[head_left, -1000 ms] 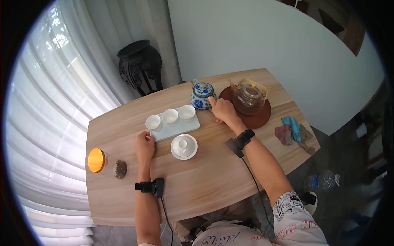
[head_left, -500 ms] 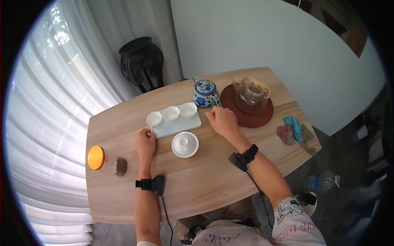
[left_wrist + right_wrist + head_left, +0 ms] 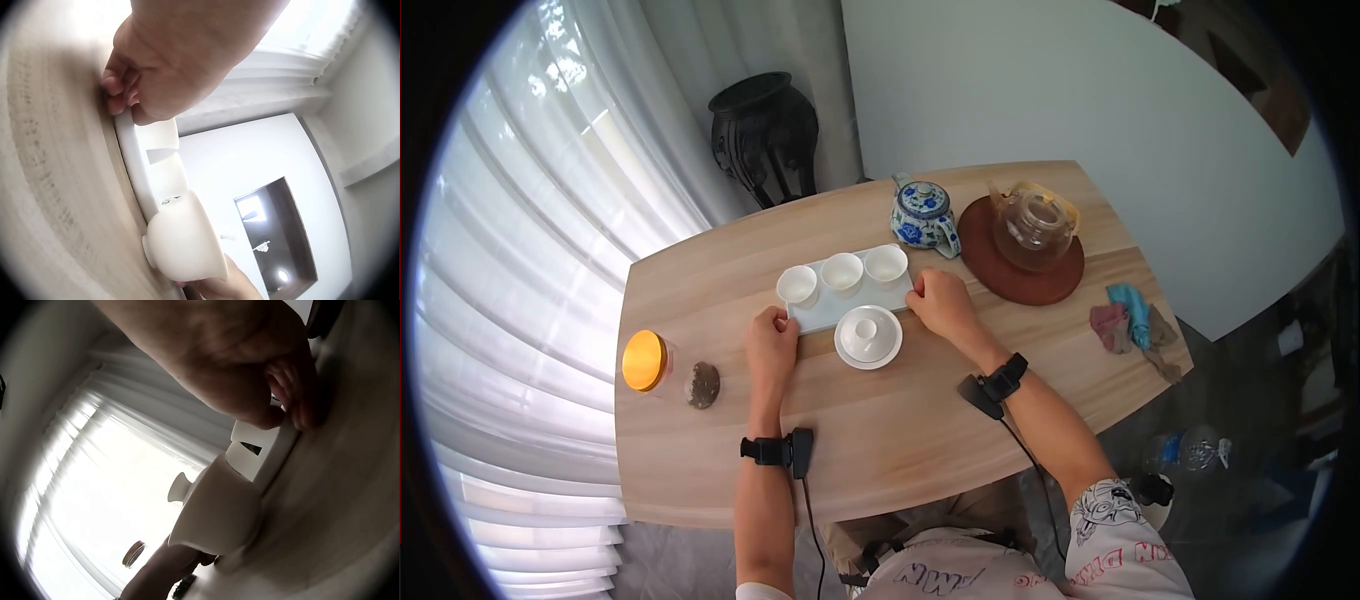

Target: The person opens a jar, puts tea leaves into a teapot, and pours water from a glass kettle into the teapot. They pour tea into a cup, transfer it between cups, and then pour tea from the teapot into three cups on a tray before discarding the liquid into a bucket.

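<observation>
A white rectangular tray (image 3: 828,312) lies on the wooden table, bearing three small white cups (image 3: 842,272) in a row. My left hand (image 3: 772,345) grips its left end, with thumb and curled fingers at the edge in the left wrist view. At the opposite end, my right hand (image 3: 945,303) pinches the tray in the same way. Between the hands, just in front of the tray, stands a lidded white gaiwan (image 3: 868,338). Behind the tray's right end is a blue-and-white teapot (image 3: 923,228), its handle turned toward the right hand.
A glass teapot (image 3: 1032,240) rests on a round brown mat (image 3: 990,272) at the back right. Crumpled cloths (image 3: 1132,318) lie near the right edge. On the left are an orange-lidded jar (image 3: 644,361) and a dark lumpy object (image 3: 702,385). Cables trail from both wrists.
My right hand has left the blue-and-white teapot's handle, come toward me and taken hold of the tray's right end. The left hand has stayed at the left end.
</observation>
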`<state>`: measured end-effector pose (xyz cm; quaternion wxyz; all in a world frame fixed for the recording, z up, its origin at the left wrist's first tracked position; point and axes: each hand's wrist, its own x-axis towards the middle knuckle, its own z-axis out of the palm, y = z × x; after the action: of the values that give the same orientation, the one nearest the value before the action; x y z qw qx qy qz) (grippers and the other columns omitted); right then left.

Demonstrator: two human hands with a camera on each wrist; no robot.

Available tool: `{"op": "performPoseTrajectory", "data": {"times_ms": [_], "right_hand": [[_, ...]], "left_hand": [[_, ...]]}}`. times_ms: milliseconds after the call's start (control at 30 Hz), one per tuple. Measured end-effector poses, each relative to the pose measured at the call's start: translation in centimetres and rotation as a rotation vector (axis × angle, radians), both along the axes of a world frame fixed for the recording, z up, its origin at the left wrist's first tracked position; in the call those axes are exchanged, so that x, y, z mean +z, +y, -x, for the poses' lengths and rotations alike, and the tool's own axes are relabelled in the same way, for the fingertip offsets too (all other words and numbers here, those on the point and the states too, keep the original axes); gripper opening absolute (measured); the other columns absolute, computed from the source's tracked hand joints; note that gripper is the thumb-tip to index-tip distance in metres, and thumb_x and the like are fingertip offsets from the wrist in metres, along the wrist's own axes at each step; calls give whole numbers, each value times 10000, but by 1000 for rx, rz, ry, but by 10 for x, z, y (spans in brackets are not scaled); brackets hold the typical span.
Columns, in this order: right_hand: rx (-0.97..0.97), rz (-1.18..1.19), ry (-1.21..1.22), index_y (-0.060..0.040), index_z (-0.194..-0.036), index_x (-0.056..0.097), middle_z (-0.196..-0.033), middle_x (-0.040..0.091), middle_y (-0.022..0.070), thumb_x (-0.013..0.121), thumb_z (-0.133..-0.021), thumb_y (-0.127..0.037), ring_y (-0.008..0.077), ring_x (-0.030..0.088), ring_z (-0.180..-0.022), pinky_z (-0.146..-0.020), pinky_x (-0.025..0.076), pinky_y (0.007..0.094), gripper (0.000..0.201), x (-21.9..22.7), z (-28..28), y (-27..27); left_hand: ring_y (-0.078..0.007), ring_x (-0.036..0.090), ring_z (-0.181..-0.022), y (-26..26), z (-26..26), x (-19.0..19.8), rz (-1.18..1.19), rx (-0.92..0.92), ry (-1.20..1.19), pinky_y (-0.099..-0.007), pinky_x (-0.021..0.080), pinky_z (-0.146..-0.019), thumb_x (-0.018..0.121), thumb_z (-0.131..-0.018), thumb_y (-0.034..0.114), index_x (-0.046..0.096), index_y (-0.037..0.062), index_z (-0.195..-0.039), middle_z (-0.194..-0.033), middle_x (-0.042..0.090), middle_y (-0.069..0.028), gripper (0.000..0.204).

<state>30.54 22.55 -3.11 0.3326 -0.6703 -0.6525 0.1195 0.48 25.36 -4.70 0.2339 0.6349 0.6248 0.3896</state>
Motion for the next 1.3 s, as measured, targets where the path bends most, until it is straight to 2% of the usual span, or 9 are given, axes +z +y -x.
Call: {"op": "performPoseTrajectory", "data": {"times_ms": [267, 333, 433, 533, 633, 733, 1033, 1133, 1300], "right_hand": [[2, 14, 23, -2, -906, 694, -861, 729, 226, 742, -897, -239, 424, 706, -841, -762, 554, 513, 243, 9, -3, -19], [-30, 21, -7, -4, -958, 685, -874, 733, 207, 758, -925, -294, 404, 708, -824, -754, 552, 519, 301, 30, 3, -35], [85, 18, 152, 0, -1164, 655, -1097, 717, 205, 772, -938, -393, 382, 707, -959, -839, 558, 511, 468, 79, 25, -68], [350, -316, -81, 1, -1364, 566, -1383, 575, 232, 799, -905, -448, 396, 631, -1191, -985, 529, 502, 683, 60, 41, -76], [456, -253, -142, -6, -1475, 482, -1528, 423, 271, 834, -858, -462, 445, 500, -1360, -1097, 471, 498, 845, 51, 55, -77], [450, -242, -159, -15, -1469, 487, -1514, 422, 283, 867, -820, -431, 454, 497, -1350, -1102, 467, 509, 860, 40, 61, -73], [391, -158, 9, -76, -1353, 579, -1409, 501, 224, 882, -758, -266, 434, 529, -1303, -1067, 494, 499, 695, 38, 60, -75], [346, -47, 61, -69, -1359, 581, -1412, 509, 209, 887, -758, -277, 420, 539, -1299, -1069, 491, 481, 705, 60, 40, -92], [243, -89, -49, -67, -1378, 577, -1408, 521, 193, 890, -760, -279, 402, 546, -1294, -1074, 480, 466, 724, 62, -8, -110]], "left_hand": [[-313, 674, -643, -8, -2, 7, -7, -27, -1, -437, 526, -638, 715, -851, 72, 711, -51, -917, -710, 684, -185, 140], [-318, 677, -647, -12, -5, 14, -32, -32, 30, -441, 526, -639, 719, -851, 73, 709, -50, -911, -714, 684, -190, 138], [-322, 676, -649, -14, -6, 15, -65, -10, 59, -443, 525, -641, 725, -853, 77, 706, -50, -905, -712, 680, -193, 139], [-325, 676, -650, -15, -8, 16, -29, -8, 25, -443, 524, -643, 726, -855, 82, 708, -51, -912, -711, 679, -194, 146], [-326, 674, -649, -14, -7, 16, -35, -6, 22, -443, 523, -642, 726, -856, 84, 713, -52, -931, -710, 681, -192, 156], [-326, 671, -645, -12, -6, 14, -43, -5, 34, -441, 522, -638, 727, -856, 84, 718, -54, -951, -707, 682, -189, 168], [-289, 670, -637, -10, -6, 11, -25, 12, 18, -417, 529, -643, 750, -859, 107, 719, -56, -955, -693, 676, -176, 192], [-286, 667, -634, -13, -6, 16, -25, 4, 12, -414, 526, -636, 758, -858, 109, 719, -54, -958, -690, 675, -171, 196], [-287, 665, -631, -12, -7, 10, -48, 12, 12, -418, 521, -630, 768, -858, 112, 721, -50, -960, -689, 675, -166, 198]]}}
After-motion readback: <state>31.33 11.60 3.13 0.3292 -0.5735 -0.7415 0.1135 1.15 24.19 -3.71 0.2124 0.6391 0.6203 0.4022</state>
